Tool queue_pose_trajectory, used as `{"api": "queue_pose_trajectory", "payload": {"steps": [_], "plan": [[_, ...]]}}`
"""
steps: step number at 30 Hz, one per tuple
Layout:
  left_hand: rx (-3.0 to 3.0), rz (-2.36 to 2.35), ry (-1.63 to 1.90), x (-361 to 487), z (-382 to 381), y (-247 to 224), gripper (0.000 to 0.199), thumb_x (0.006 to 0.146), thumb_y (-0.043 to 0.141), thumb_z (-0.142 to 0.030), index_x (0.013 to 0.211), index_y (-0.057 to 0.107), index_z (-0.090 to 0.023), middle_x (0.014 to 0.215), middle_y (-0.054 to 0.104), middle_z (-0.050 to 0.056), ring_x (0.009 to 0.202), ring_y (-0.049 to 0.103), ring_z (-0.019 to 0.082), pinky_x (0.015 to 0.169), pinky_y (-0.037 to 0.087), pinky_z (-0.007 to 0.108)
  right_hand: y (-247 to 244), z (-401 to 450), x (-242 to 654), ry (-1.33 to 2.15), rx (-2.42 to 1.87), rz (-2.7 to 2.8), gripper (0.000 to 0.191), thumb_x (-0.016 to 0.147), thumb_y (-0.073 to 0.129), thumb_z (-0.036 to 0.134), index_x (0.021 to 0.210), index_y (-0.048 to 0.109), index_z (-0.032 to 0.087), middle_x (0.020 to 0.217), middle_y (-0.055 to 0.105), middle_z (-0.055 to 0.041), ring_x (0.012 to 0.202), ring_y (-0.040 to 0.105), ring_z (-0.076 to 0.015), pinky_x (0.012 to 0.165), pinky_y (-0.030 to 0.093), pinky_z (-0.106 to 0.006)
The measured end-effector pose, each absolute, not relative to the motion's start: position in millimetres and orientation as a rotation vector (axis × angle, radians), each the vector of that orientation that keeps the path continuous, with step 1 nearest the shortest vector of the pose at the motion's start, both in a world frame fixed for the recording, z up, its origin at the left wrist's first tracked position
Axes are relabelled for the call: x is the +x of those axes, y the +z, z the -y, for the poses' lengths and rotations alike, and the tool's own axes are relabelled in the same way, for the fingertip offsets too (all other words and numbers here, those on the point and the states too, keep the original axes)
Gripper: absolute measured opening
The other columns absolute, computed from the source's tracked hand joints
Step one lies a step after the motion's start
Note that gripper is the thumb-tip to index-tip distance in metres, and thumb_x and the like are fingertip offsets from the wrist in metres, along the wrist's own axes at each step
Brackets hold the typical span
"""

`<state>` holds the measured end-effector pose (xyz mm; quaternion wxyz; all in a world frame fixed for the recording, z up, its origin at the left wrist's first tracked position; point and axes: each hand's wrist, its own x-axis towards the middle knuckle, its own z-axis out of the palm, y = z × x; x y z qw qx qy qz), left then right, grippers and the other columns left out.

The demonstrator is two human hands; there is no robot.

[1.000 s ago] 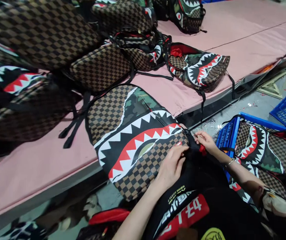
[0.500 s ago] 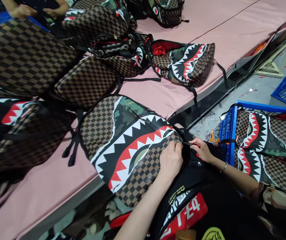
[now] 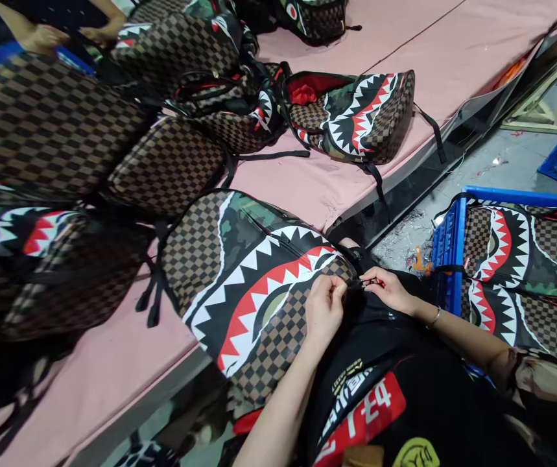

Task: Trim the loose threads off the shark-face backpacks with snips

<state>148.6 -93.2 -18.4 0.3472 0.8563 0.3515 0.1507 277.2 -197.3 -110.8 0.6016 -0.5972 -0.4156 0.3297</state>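
Observation:
A backpack (image 3: 268,285) with a brown-and-black check, camouflage patch and shark-mouth print lies across the table's front edge and reaches toward my body. At its near right end, my left hand (image 3: 325,310) rests over the checked panel, thumb and fingertips pinched together; anything between them is too small to make out. Just to the right, my right hand (image 3: 391,290) is closed around a small dark tool (image 3: 369,283) with a bit of red, which looks like thread snips. Its tip points at the backpack's edge beside my left fingers.
Several similar backpacks (image 3: 69,123) crowd the left of the pink-covered table (image 3: 327,201). Another backpack (image 3: 356,117) lies partly open farther back. A blue crate (image 3: 448,259) holding backpacks stands at my right. Across the table are a co-worker's hands (image 3: 45,37).
My left hand has drawn slightly back from the backpack's edge, fingers still pinched. My right hand has shifted only slightly. The whole view has tilted a little.

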Motion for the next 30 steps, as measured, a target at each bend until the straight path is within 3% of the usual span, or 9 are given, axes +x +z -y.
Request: {"api": "queue_pose_trajectory", "payload": {"steps": [6, 10, 13, 15, 17, 20, 26, 30], "plan": [[2.282, -0.838, 0.461, 149, 100, -12, 0.015, 0.084, 0.042, -0.02, 0.07, 0.047, -0.018, 0.073, 0.051, 0.001, 0.067, 0.047, 0.014, 0.062, 0.038, 0.026, -109, 193, 280, 0.519, -1.347, 1.107, 0.008, 0.082, 0.055, 0.02, 0.086, 0.062, 0.022, 0.086, 0.064, -0.0031, 0.083, 0.058, -0.016, 0.078, 0.047, -0.032], [2.217, -0.505, 0.313, 146, 94, 5, 0.017, 0.086, 0.042, -0.022, 0.071, 0.05, -0.017, 0.073, 0.051, 0.002, 0.068, 0.048, 0.013, 0.064, 0.04, 0.025, -110, 193, 278, 0.648, -1.344, 0.972, 0.009, 0.082, 0.055, 0.022, 0.089, 0.061, 0.022, 0.087, 0.063, -0.0023, 0.083, 0.059, -0.0154, 0.078, 0.047, -0.031], [2.176, -0.248, 0.132, 147, 65, 17, 0.028, 0.087, 0.042, -0.025, 0.061, 0.052, -0.017, 0.065, 0.051, 0.001, 0.062, 0.049, 0.012, 0.061, 0.041, 0.024, -113, 186, 280, 0.736, -1.331, 0.756, 0.013, 0.081, 0.055, 0.026, 0.093, 0.059, 0.021, 0.089, 0.062, -0.0017, 0.085, 0.059, -0.0149, 0.08, 0.047, -0.03], [2.283, -0.389, 0.238, 151, 32, 20, 0.026, 0.086, 0.043, -0.025, 0.065, 0.056, -0.017, 0.068, 0.055, 0.002, 0.065, 0.051, 0.013, 0.064, 0.043, 0.024, -112, 177, 284, 0.757, -1.295, 0.675, 0.015, 0.08, 0.056, 0.028, 0.093, 0.057, 0.021, 0.09, 0.062, -0.0013, 0.087, 0.059, -0.0147, 0.082, 0.046, -0.03], [2.458, -0.689, 0.373, 160, -8, 19, 0.015, 0.083, 0.048, -0.022, 0.09, 0.06, -0.017, 0.089, 0.06, 0.006, 0.08, 0.055, 0.016, 0.073, 0.045, 0.027, -109, 163, 288, 0.777, -1.264, 0.65, 0.016, 0.079, 0.057, 0.03, 0.092, 0.056, 0.021, 0.091, 0.062, -0.0009, 0.087, 0.059, -0.0143, 0.083, 0.045, -0.03], [2.674, -1.139, 0.181, 178, -63, 17, 0.033, 0.082, 0.048, -0.022, 0.114, 0.053, -0.018, 0.105, 0.059, 0.009, 0.094, 0.056, 0.019, 0.082, 0.044, 0.03, -102, 134, 292, 0.803, -1.243, 0.674, 0.015, 0.079, 0.057, 0.03, 0.091, 0.056, 0.021, 0.092, 0.062, -0.001, 0.088, 0.059, -0.0142, 0.084, 0.046, -0.03], [2.79, -1.239, -0.148, 210, -110, 19, 0.018, 0.076, 0.054, -0.025, 0.086, 0.066, -0.015, 0.094, 0.063, 0.013, 0.091, 0.06, 0.027, 0.076, 0.046, 0.034, -99, 57, 293, 0.691, -1.363, 0.812, 0.016, 0.079, 0.052, 0.03, 0.09, 0.055, 0.019, 0.09, 0.063, -0.003, 0.086, 0.06, -0.0155, 0.081, 0.047, -0.03], [2.827, -1.237, -0.233, 213, -118, 17, 0.021, 0.077, 0.051, -0.022, 0.09, 0.064, -0.012, 0.097, 0.062, 0.016, 0.093, 0.06, 0.029, 0.077, 0.044, 0.035, -97, 15, 293, 0.646, -1.441, 0.876, 0.011, 0.079, 0.051, 0.028, 0.086, 0.056, 0.021, 0.088, 0.065, -0.0023, 0.085, 0.061, -0.0175, 0.077, 0.046, -0.03]]}}
